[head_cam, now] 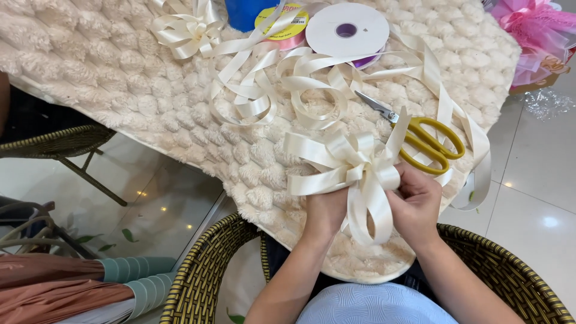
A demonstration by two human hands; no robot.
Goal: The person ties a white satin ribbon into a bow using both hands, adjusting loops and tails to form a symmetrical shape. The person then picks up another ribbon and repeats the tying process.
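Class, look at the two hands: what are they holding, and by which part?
Both the left hand and right hand hold the cream ribbon bow, pinching it at its gathered centre, below the loops.

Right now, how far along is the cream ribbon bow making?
One finished cream satin ribbon bow already lies at the far edge of the fluffy cream cover. A second looped cream bow is in hand: the left hand grips it from beneath while the right hand pinches its centre. Loose cream ribbon is still uncut, and the yellow-handled scissors lie unused.
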